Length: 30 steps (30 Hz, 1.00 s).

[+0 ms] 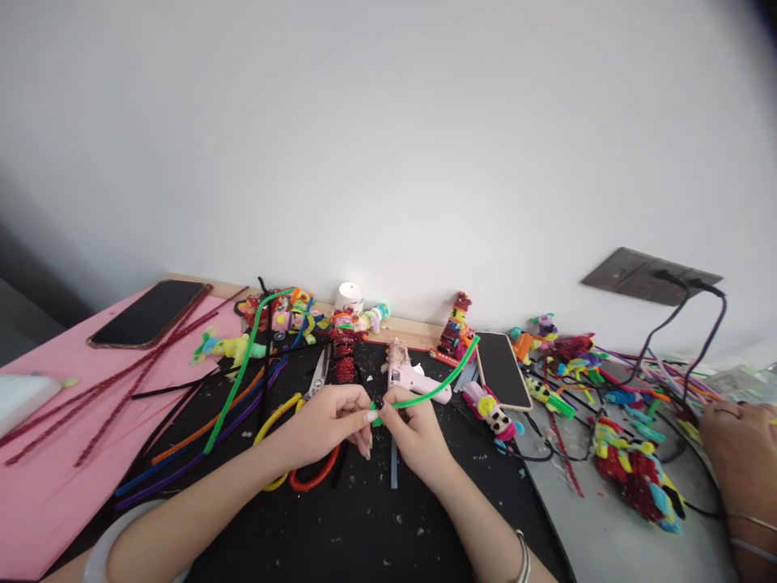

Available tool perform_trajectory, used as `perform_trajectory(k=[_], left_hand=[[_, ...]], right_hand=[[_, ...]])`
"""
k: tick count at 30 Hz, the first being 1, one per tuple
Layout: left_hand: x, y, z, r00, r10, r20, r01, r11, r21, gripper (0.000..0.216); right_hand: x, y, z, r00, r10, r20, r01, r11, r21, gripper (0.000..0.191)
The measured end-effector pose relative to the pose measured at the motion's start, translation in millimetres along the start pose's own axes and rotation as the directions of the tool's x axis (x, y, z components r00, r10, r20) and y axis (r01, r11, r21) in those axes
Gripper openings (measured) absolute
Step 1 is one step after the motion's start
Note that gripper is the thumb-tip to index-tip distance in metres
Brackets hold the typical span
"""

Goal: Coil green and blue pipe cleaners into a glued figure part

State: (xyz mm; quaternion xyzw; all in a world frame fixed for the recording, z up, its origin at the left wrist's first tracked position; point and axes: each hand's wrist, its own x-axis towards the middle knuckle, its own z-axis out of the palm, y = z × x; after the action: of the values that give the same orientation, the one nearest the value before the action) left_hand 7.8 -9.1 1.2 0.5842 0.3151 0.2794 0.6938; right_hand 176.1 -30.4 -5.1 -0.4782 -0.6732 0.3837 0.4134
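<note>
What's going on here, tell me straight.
Someone is working a green fuzzy stem with both hands: the left hand and right hand pinch it where their fingertips meet, and its free end sticks out to the right. Just beyond, a glue gun and scissors lie on the black surface, among small colorful figures. At the right edge, another person's hand is partly in view.

No legible text; pale print on red strip too small.
</note>
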Motion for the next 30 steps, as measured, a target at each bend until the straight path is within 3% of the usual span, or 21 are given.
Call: perform_trajectory(k=[5,12,16,24,30], left_hand=[[-0.4,-0.5,0.5,1.0,-0.028,0.001,0.028,0.998,-0.056,0.024],[-2.4,3.9,5.3,0.996,0.068,-0.064,-0.059,0.989,0.136,0.029],[-4.4,6.8,5.2,0.988,0.101,-0.114,-0.076,0.976,0.204,0.029],[-1.3,3.2,8.9,0.99,0.102,-0.102,-0.093,0.992,0.087,0.02],[-0.8,2.7,5.7,0.989,0.099,-0.108,-0.082,0.985,0.149,0.022]], right_hand=[[-0.4,-1.0,2.4,0.996,0.001,-0.093,0.012,0.991,0.137,0.026],[-2.5,-2.0,4.9,0.996,0.02,-0.082,-0.005,0.985,0.175,0.03],[-2.9,-1.5,5.3,0.996,0.035,-0.087,-0.021,0.988,0.152,0.026],[-3.7,2.7,8.3,0.984,-0.021,-0.175,0.025,1.0,0.018,0.025],[-2.1,1.5,2.6,0.971,-0.08,-0.225,0.08,0.997,-0.007,0.028]])
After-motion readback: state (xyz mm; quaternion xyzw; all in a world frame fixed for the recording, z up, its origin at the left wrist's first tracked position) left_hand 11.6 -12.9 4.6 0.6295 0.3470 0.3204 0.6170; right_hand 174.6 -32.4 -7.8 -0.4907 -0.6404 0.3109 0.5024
